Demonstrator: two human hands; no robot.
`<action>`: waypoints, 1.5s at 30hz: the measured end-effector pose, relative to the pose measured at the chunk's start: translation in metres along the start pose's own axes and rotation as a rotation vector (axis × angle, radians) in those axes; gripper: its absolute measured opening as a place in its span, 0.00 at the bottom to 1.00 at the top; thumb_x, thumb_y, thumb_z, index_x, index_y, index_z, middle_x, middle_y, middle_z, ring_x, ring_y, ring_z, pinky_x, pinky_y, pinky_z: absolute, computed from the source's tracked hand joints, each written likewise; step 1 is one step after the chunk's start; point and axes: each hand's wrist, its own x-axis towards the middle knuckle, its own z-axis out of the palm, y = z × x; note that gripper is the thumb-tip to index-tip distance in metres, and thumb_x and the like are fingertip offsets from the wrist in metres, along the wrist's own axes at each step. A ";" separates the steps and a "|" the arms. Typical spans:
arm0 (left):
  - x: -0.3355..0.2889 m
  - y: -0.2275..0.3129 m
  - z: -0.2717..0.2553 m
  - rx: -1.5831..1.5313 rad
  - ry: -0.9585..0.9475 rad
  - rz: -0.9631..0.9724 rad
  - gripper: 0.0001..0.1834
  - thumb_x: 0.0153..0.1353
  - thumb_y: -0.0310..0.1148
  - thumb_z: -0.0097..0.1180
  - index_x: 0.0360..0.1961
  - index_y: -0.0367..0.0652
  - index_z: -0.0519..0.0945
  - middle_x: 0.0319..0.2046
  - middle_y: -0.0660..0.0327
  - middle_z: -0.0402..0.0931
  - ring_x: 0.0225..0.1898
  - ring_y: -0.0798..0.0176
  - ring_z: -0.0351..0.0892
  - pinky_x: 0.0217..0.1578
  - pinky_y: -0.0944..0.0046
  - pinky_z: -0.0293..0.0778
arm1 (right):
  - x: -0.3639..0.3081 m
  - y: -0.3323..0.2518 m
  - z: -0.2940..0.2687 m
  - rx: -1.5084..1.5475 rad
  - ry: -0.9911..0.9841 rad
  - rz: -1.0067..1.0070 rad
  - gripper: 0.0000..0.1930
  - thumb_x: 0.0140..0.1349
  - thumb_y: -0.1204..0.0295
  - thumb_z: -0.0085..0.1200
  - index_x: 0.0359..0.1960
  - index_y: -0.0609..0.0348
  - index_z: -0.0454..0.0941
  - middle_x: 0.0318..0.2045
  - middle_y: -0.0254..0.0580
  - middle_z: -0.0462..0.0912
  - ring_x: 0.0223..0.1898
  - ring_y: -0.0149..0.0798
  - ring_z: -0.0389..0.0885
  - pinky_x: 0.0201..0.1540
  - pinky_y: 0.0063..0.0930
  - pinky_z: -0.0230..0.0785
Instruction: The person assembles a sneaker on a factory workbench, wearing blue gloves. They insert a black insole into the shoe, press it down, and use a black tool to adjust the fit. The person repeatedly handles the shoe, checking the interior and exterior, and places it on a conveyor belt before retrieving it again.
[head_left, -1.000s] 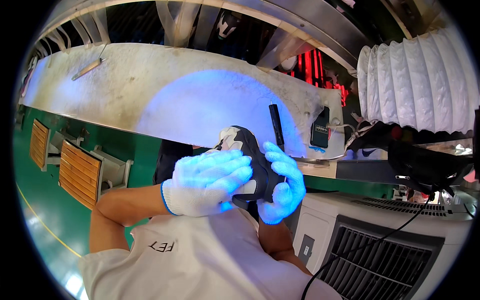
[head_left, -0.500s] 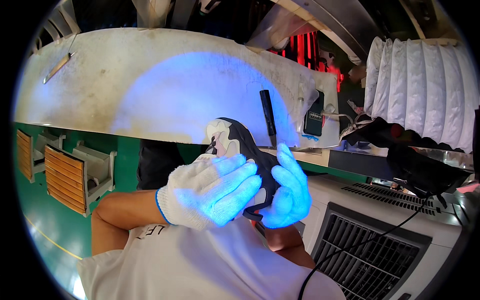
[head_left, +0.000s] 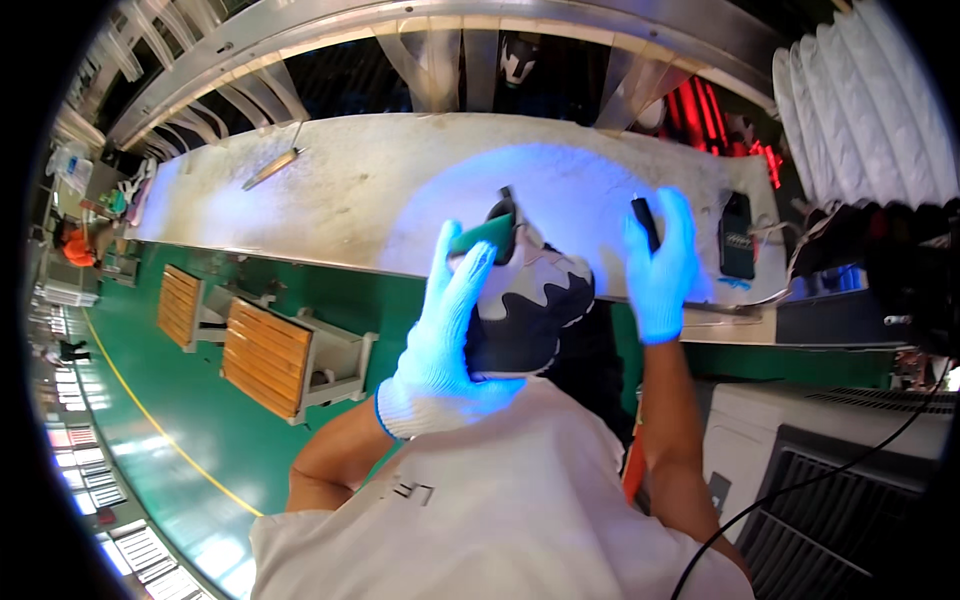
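Note:
In my gloved left hand (head_left: 440,345) is a shoe (head_left: 525,315) with a black and grey upper, held in front of my chest below the table edge. Its fingers and thumb wrap the shoe, and a green inner part shows at the opening. My gloved right hand (head_left: 662,275) reaches over the table's near side, closed around a slim black pen-like tool (head_left: 646,222) whose thin tip points away from me. Blue light covers both white gloves. The shoe's far side is hidden.
A long pale table (head_left: 340,200) runs across, with a wooden-handled blade (head_left: 272,168) at left and a dark phone-like device (head_left: 736,240) at right. Wood-topped carts (head_left: 265,355) stand on the green floor. A white ribbed duct (head_left: 860,120) and vented machine (head_left: 830,510) flank the right.
My right hand has left the shoe and taken hold of the black tool that lay on the table. The shoe has turned in my left hand. The view has shifted leftward.

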 end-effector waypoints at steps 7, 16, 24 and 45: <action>-0.007 -0.005 -0.026 0.079 -0.176 -0.156 0.70 0.44 0.27 0.84 0.88 0.41 0.55 0.84 0.32 0.54 0.84 0.32 0.60 0.77 0.46 0.68 | -0.007 0.067 0.037 -0.360 -0.229 0.071 0.29 0.69 0.52 0.70 0.63 0.58 0.83 0.48 0.61 0.88 0.47 0.63 0.89 0.52 0.56 0.81; 0.006 -0.008 -0.036 -0.043 -0.262 -0.295 0.72 0.41 0.40 0.92 0.86 0.43 0.60 0.84 0.45 0.57 0.87 0.44 0.52 0.84 0.45 0.52 | 0.011 -0.116 0.011 1.686 -0.128 0.814 0.11 0.79 0.61 0.61 0.38 0.52 0.80 0.30 0.35 0.82 0.31 0.35 0.82 0.38 0.34 0.77; 0.018 -0.005 -0.025 -0.058 -0.235 -0.264 0.75 0.37 0.43 0.94 0.85 0.42 0.61 0.82 0.43 0.59 0.85 0.40 0.55 0.83 0.42 0.56 | 0.014 -0.135 0.038 1.813 -0.203 0.583 0.17 0.84 0.58 0.55 0.34 0.50 0.74 0.23 0.32 0.75 0.21 0.34 0.73 0.24 0.31 0.68; 0.021 0.000 -0.019 -0.316 0.006 -0.660 0.56 0.44 0.18 0.79 0.80 0.38 0.73 0.74 0.50 0.73 0.74 0.55 0.73 0.76 0.53 0.71 | -0.010 -0.115 0.048 1.879 -0.103 0.574 0.18 0.81 0.66 0.55 0.28 0.55 0.75 0.20 0.38 0.75 0.19 0.36 0.75 0.23 0.33 0.70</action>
